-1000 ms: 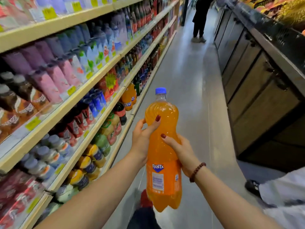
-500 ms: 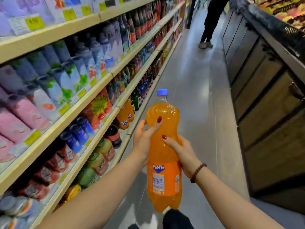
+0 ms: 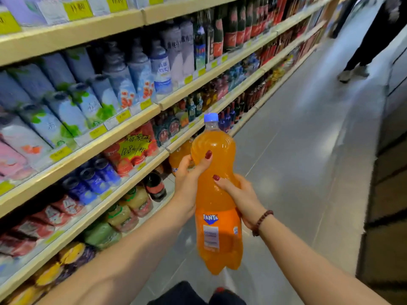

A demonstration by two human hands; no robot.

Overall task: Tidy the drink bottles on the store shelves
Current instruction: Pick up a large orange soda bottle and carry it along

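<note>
Since 0.5 s ago: I have walked further along the aisle; the shelf stock at 9 o'clock has slid past, and the bottle stays upright in the same two-handed grip. My left hand (image 3: pixel 189 179) wraps the upper waist of the Fanta bottle (image 3: pixel 217 194), thumb across its front. My right hand (image 3: pixel 240 199) clasps the mid-body from 3 o'clock, thumb on the front, a bead bracelet (image 3: pixel 262 223) at the wrist. Count: one bottle in hand, two hands on it. Bottle: large, clear plastic, orange drink filled to the neck, blue cap (image 3: pixel 211 118), orange label with barcode low down. It hangs over the grey floor (image 3: pixel 297 150). At 11 o'clock, a second orange bottle (image 3: pixel 179 155) on the bottom shelf (image 3: pixel 141 172). Four shelf tiers visible at 9–12 o'clock. One bystander's legs (image 3: pixel 363 51) at 1 o'clock.
</note>
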